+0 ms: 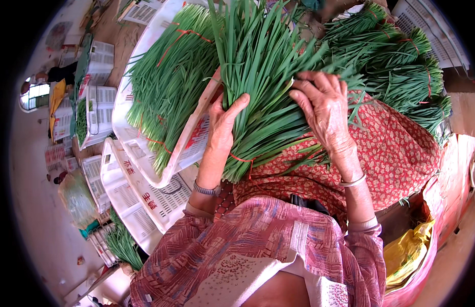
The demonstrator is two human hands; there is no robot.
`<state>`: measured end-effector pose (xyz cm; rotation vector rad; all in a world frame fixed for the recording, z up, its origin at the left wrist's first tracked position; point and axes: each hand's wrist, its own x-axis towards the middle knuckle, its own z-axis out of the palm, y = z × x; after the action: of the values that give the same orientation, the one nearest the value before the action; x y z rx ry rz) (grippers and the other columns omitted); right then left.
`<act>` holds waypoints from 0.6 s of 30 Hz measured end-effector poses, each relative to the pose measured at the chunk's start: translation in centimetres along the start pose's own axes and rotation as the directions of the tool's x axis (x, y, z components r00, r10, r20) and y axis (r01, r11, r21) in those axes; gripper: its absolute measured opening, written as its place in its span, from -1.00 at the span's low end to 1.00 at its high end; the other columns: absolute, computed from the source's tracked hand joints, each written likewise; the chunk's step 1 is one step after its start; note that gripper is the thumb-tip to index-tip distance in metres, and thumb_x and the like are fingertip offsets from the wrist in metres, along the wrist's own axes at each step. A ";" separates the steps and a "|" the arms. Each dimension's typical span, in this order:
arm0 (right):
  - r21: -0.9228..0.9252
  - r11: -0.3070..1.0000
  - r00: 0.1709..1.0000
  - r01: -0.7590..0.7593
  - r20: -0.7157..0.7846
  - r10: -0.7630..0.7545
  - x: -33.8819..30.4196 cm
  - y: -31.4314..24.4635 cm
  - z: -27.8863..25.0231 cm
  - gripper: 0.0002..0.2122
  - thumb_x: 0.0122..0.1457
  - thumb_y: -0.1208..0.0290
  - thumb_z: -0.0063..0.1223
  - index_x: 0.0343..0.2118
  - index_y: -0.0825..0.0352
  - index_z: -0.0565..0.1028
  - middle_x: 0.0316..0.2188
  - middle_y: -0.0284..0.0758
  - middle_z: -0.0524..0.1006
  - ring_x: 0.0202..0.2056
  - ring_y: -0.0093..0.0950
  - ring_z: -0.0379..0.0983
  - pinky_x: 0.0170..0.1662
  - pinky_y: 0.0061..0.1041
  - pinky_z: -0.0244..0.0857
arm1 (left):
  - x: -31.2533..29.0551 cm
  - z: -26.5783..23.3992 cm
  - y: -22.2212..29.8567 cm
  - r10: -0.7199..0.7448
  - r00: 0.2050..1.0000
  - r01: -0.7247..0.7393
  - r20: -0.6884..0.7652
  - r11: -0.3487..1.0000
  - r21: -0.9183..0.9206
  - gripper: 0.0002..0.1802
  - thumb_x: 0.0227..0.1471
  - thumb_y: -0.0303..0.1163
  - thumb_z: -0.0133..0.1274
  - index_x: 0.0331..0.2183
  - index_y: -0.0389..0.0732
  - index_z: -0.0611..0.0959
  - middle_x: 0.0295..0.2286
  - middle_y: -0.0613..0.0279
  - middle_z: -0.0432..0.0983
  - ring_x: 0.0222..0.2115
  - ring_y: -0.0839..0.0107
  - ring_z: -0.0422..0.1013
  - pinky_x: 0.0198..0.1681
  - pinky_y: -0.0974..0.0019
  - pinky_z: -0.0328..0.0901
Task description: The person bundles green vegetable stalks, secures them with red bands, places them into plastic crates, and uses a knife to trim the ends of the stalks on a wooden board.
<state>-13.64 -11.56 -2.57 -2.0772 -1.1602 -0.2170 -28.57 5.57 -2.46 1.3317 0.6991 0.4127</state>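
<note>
left hand [225, 120] grasping green leaves [258, 77], unclear whether right hand [324, 108] grasps, red-lettered white crate [139, 190]

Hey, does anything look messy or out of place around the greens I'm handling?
Slightly: some leaves stick out sideways from the banded green bundle onto the red floral cloth, below the right hand. Most others lie together. I see no obvious damage.
</note>
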 end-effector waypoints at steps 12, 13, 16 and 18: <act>0.349 0.906 0.970 -0.239 0.119 0.210 1.4 0.3 -1.7 -0.83 0.14 0.33 0.15 -0.32 0.32 0.61 -0.46 -0.16 0.58 -0.41 -0.21 0.51 -0.28 -0.31 0.36 | -0.2 0.5 -0.4 0.059 0.997 -0.059 -0.038 0.998 0.000 -0.52 -0.02 -0.32 0.28 -0.06 -0.30 0.60 -0.19 0.28 0.57 -0.19 0.49 0.42 -0.01 0.37 0.27; 0.415 0.857 0.951 -0.305 0.178 0.252 1.2 0.0 -1.8 -0.81 0.11 0.31 0.19 -0.34 0.35 0.60 -0.48 -0.15 0.58 -0.45 -0.20 0.53 -0.34 -0.32 0.38 | -0.2 0.5 -0.4 0.071 0.997 -0.071 -0.030 0.997 0.000 -0.53 -0.02 -0.32 0.28 -0.06 -0.30 0.60 -0.19 0.28 0.57 -0.19 0.50 0.42 -0.01 0.37 0.27; 0.439 0.831 0.937 -0.341 0.233 0.262 0.9 -0.5 -1.4 -0.81 0.09 0.33 0.21 -0.36 0.38 0.59 -0.51 -0.17 0.58 -0.45 -0.22 0.53 -0.36 -0.34 0.38 | -0.2 0.4 -0.5 0.064 0.998 -0.064 -0.025 0.998 -0.004 -0.53 -0.02 -0.32 0.28 -0.07 -0.30 0.60 -0.19 0.28 0.57 -0.19 0.50 0.42 -0.01 0.38 0.26; 0.407 0.842 0.933 -0.353 0.222 0.283 1.1 -0.6 -1.4 -0.85 0.07 0.36 0.22 -0.40 0.35 0.59 -0.56 -0.20 0.56 -0.47 -0.23 0.51 -0.33 -0.35 0.36 | -0.2 0.5 -0.4 0.050 0.998 -0.050 -0.028 0.999 -0.009 -0.53 -0.02 -0.32 0.28 -0.07 -0.31 0.60 -0.19 0.28 0.57 -0.19 0.50 0.42 -0.01 0.38 0.26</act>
<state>-13.22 -11.58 -0.75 -1.8560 -0.8297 0.3476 -28.44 4.96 -2.81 1.3389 0.6871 0.4754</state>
